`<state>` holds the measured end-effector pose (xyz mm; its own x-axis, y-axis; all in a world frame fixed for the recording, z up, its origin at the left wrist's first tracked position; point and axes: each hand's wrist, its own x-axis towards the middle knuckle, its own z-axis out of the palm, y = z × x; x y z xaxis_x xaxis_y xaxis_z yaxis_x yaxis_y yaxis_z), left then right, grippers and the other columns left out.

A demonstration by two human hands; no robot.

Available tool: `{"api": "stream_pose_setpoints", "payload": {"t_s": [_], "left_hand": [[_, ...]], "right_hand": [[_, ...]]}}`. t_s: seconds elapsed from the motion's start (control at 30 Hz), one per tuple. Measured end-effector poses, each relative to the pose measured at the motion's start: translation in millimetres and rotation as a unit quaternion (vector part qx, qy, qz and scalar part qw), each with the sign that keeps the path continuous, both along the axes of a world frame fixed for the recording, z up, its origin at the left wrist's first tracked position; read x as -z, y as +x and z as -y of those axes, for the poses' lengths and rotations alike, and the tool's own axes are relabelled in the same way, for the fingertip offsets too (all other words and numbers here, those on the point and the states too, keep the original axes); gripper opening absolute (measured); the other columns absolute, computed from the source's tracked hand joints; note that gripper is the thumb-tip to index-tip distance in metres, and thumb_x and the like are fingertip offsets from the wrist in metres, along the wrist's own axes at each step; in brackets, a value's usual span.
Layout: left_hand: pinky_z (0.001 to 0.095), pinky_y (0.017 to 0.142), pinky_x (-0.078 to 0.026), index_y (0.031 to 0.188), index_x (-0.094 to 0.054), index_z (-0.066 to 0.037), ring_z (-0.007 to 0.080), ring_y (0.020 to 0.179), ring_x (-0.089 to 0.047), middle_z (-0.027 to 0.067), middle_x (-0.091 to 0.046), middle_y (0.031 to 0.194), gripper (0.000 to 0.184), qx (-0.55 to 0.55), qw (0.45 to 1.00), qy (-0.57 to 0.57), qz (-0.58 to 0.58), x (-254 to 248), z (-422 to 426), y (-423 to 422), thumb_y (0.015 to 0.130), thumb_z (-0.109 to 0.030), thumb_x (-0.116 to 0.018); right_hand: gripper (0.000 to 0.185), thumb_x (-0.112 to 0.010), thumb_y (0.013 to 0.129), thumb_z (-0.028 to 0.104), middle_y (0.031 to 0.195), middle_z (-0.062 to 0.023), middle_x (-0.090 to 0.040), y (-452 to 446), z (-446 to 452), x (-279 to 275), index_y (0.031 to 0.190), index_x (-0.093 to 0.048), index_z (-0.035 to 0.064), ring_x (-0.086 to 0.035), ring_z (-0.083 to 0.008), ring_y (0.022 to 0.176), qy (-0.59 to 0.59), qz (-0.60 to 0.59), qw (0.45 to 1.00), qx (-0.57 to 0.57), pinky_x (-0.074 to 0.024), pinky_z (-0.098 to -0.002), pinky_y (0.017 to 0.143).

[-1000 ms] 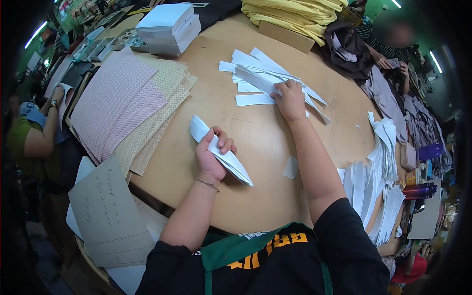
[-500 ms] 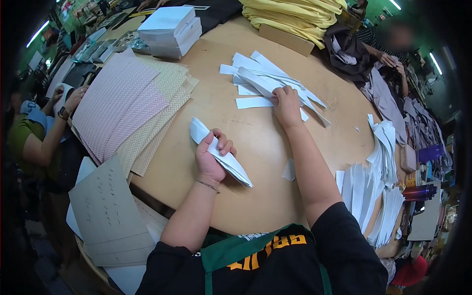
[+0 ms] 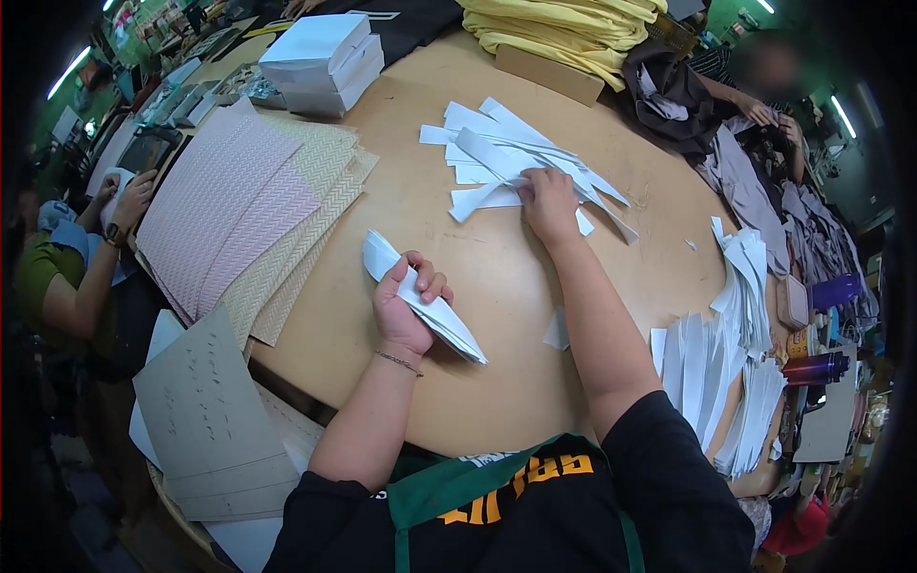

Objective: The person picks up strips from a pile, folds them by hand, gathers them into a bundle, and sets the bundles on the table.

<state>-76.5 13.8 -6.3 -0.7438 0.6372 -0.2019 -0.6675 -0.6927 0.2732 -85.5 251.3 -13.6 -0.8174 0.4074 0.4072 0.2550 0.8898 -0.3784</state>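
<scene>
My left hand is closed round a bundle of white paper-like strips, held slanting above the table near its front edge. The bundle's lower ends fan slightly below my fingers. Further out, my right hand has its fingers pinched on a white strip at the near side of a loose, criss-crossed pile of white strips. That strip's left end looks bent up a little. My fingertips there are partly hidden by the hand's back.
Textured pink and cream sheets lie at left, near a marked grey card. White boxes and folded yellow cloth stand at the back. More white strips spread at right. Other people work at both sides.
The near strip under my right hand has shifted and its left end now bends. My right hand has moved slightly left. My left hand keeps its hold on the bundle.
</scene>
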Motion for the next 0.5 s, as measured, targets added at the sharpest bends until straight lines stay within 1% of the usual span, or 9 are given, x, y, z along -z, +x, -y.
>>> {"api": "stream_pose_setpoints", "payload": {"t_s": [0.03,0.13,0.23,0.33,0.43,0.5], "left_hand": [[0.0281,0.058,-0.038,0.082,-0.048,-0.012,0.0095,0.049,-0.036,-0.0011,-0.037,0.059,0.013,0.000,1.000,-0.001,-0.002,0,0,0,0.079,-0.025,-0.050],[0.0281,0.058,-0.038,0.082,-0.048,-0.012,0.0096,0.049,-0.036,-0.0010,-0.037,0.059,0.013,0.003,1.000,0.001,-0.003,1,1,0,0.079,-0.024,-0.050],[0.0283,0.059,-0.039,0.082,-0.048,-0.011,0.0099,0.049,-0.036,-0.0008,-0.037,0.059,0.013,0.003,1.000,0.007,0.001,1,0,0,0.079,-0.024,-0.049],[0.0288,0.060,-0.040,0.082,-0.049,-0.011,0.0100,0.049,-0.036,-0.0007,-0.037,0.059,0.013,0.002,1.000,0.009,0.002,2,1,0,0.079,-0.024,-0.049],[0.0289,0.060,-0.040,0.082,-0.048,-0.011,0.0100,0.050,-0.036,-0.0006,-0.037,0.059,0.013,0.005,1.000,0.010,-0.001,2,1,0,0.079,-0.024,-0.049],[0.0286,0.059,-0.039,0.082,-0.048,-0.012,0.0099,0.050,-0.036,-0.0007,-0.037,0.059,0.013,0.006,1.000,0.010,-0.005,2,1,-1,0.079,-0.024,-0.049]], "right_hand": [[0.024,-0.058,0.071,0.014,0.095,-0.0055,-0.054,-2,0,-4,0.095,-0.056,0.0118,-0.045,-0.0283,0.095,-0.022,0.015,1.000,0.015,-0.0391,-0.0452,0.076],[0.029,-0.062,0.069,0.015,0.097,-0.0080,-0.056,-7,-1,-20,0.097,-0.057,0.0102,-0.048,-0.0255,0.094,-0.048,0.101,0.993,0.039,-0.0420,-0.0381,0.076],[0.029,-0.057,0.072,0.015,0.105,-0.0091,-0.053,-14,-13,-23,0.100,-0.056,0.0121,-0.044,-0.0300,0.100,-0.146,0.179,0.973,0.021,-0.0385,-0.0455,0.081],[0.026,-0.055,0.072,0.011,0.105,-0.0094,-0.053,-20,-20,-20,0.098,-0.056,0.0123,-0.044,-0.0297,0.100,-0.196,0.207,0.958,0.015,-0.0381,-0.0456,0.081],[0.023,-0.053,0.071,0.009,0.101,-0.0107,-0.054,-21,-21,-18,0.093,-0.057,0.0125,-0.044,-0.0293,0.099,-0.164,0.185,0.969,0.025,-0.0377,-0.0443,0.081],[0.020,-0.052,0.071,0.008,0.096,-0.0104,-0.056,-13,-11,-24,0.091,-0.057,0.0116,-0.044,-0.0284,0.100,-0.062,0.161,0.985,0.029,-0.0372,-0.0435,0.081]]}}
